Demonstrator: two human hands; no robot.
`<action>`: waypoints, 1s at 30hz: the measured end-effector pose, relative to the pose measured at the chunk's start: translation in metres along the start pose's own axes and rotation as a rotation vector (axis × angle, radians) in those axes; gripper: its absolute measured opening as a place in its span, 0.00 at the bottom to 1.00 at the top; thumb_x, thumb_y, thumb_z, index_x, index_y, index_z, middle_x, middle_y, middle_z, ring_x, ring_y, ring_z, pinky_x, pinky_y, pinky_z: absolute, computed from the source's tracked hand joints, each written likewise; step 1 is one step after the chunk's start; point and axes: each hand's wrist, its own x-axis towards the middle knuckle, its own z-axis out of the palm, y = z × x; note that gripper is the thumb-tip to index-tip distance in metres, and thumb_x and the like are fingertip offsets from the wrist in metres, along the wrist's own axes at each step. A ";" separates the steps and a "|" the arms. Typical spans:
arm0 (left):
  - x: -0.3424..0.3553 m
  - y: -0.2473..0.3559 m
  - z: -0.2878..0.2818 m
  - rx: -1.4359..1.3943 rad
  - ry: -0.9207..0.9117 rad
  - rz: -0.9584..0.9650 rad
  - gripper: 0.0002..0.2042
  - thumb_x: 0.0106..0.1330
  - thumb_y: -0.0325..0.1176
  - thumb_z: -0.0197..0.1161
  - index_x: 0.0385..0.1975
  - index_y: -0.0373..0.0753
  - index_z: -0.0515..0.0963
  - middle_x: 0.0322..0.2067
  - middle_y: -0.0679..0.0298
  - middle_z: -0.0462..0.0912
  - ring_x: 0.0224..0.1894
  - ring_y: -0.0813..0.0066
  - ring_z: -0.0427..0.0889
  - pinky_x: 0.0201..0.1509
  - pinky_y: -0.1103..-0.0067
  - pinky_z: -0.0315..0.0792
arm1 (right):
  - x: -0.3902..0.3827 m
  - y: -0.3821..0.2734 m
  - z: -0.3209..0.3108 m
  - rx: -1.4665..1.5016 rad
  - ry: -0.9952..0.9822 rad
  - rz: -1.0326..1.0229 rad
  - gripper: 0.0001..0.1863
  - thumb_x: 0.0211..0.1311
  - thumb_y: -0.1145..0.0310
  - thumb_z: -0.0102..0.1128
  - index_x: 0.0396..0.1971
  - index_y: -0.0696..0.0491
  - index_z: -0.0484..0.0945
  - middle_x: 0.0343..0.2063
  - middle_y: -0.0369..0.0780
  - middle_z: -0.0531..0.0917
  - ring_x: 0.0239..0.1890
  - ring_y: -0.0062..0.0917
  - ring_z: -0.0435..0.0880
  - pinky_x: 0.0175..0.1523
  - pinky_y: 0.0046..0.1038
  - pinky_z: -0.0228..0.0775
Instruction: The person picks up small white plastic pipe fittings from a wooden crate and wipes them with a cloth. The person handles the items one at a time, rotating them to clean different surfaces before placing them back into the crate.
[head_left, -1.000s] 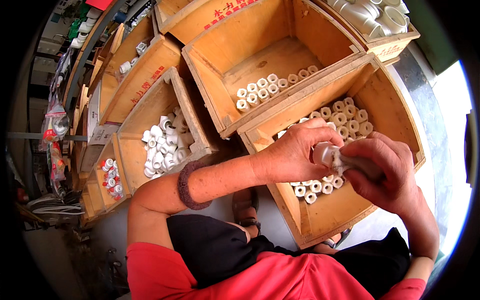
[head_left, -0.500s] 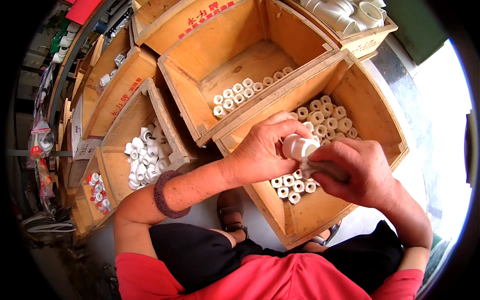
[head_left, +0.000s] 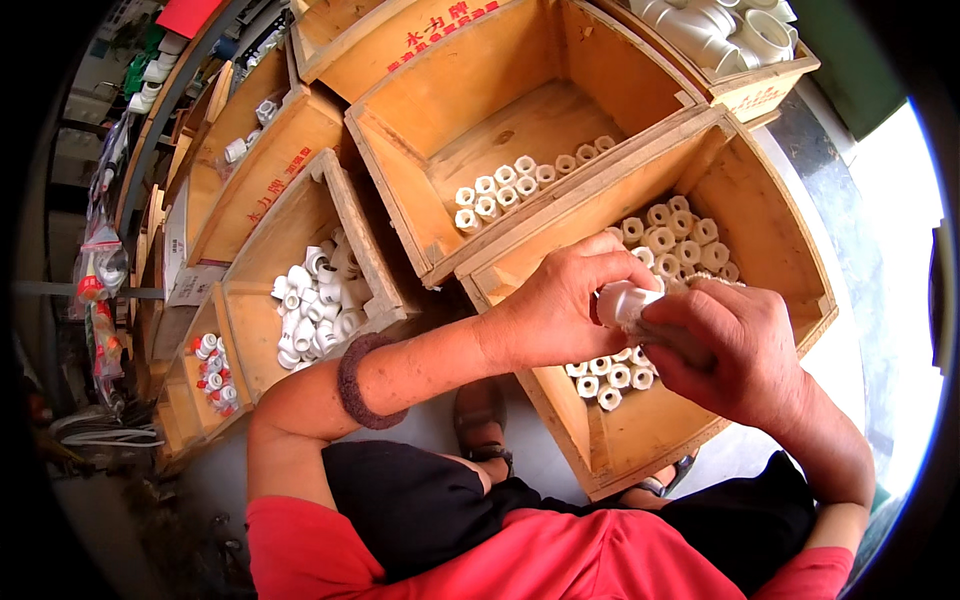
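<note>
Over the nearest wooden box (head_left: 650, 440), my left hand (head_left: 570, 305) grips a white plastic pipe fitting (head_left: 620, 302) between thumb and fingers. My right hand (head_left: 740, 350) is closed round a greyish cloth (head_left: 678, 342) and presses it against the fitting's near side. Part of the fitting is hidden behind the cloth and my fingers. Beneath both hands, rows of white fittings with hexagonal ends (head_left: 609, 398) stand upright in the box, partly covered from view.
A second wooden box (head_left: 400, 120) behind holds a few rows of similar fittings (head_left: 486, 207). To the left, another box holds a pile of white fittings (head_left: 318, 305), beside red-and-white ones (head_left: 215, 370). Large white pipe elbows (head_left: 700, 35) fill a box at the far right.
The whole view has shifted, so the boxes appear farther right. My right hand's cloth has moved over more of the fitting, and a tuft of it now shows above my knuckles.
</note>
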 end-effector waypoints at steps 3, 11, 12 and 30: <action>-0.001 -0.001 -0.001 -0.050 0.033 -0.053 0.20 0.47 0.22 0.73 0.42 0.40 0.78 0.41 0.66 0.74 0.42 0.79 0.76 0.38 0.83 0.74 | -0.001 0.002 -0.001 -0.002 -0.010 -0.015 0.13 0.44 0.71 0.70 0.32 0.49 0.77 0.19 0.35 0.75 0.19 0.30 0.78 0.23 0.31 0.70; -0.002 0.003 -0.004 0.022 0.061 0.021 0.21 0.47 0.23 0.74 0.43 0.41 0.78 0.40 0.66 0.75 0.41 0.78 0.77 0.38 0.84 0.74 | 0.000 0.007 -0.013 -0.045 0.080 0.039 0.13 0.44 0.72 0.70 0.32 0.49 0.79 0.20 0.36 0.77 0.21 0.30 0.80 0.24 0.29 0.71; -0.003 0.003 -0.002 0.015 0.041 0.006 0.21 0.47 0.24 0.74 0.43 0.41 0.78 0.39 0.66 0.75 0.41 0.77 0.77 0.37 0.83 0.73 | 0.003 0.002 -0.012 -0.043 0.057 0.018 0.13 0.45 0.72 0.70 0.32 0.49 0.78 0.20 0.36 0.77 0.21 0.30 0.80 0.24 0.29 0.71; -0.002 0.000 0.013 0.024 0.047 0.095 0.20 0.46 0.25 0.74 0.42 0.38 0.77 0.37 0.62 0.76 0.40 0.71 0.78 0.41 0.78 0.72 | -0.002 0.003 -0.011 -0.062 0.016 0.036 0.15 0.43 0.74 0.70 0.34 0.52 0.77 0.22 0.37 0.78 0.22 0.31 0.80 0.26 0.29 0.72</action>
